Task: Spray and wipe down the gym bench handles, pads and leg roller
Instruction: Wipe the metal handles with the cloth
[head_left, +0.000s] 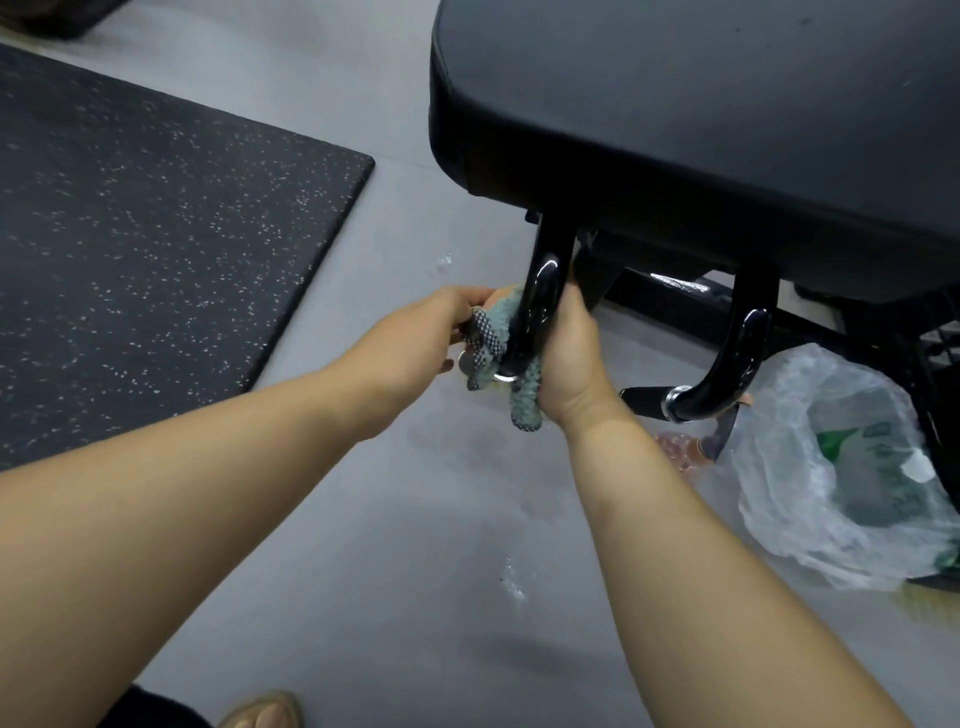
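A black padded bench pad (701, 104) fills the upper right. Two glossy black curved handles hang below it. The left handle (540, 280) has a grey-green cloth (498, 358) wrapped round its lower bend. My left hand (436, 332) pinches one end of the cloth on the handle's left side. My right hand (571, 358) grips the other end of the cloth against the handle's right side. The right handle (737, 358) hangs free, ending in a chrome ring and a black grip. No spray bottle is clearly visible.
A black speckled rubber mat (156, 234) covers the floor at left. A clear plastic bag (841, 467) with green contents lies on the grey floor under the bench's black frame at right. Wet spots dot the floor (511, 577). A sandalled foot (265, 712) shows at bottom.
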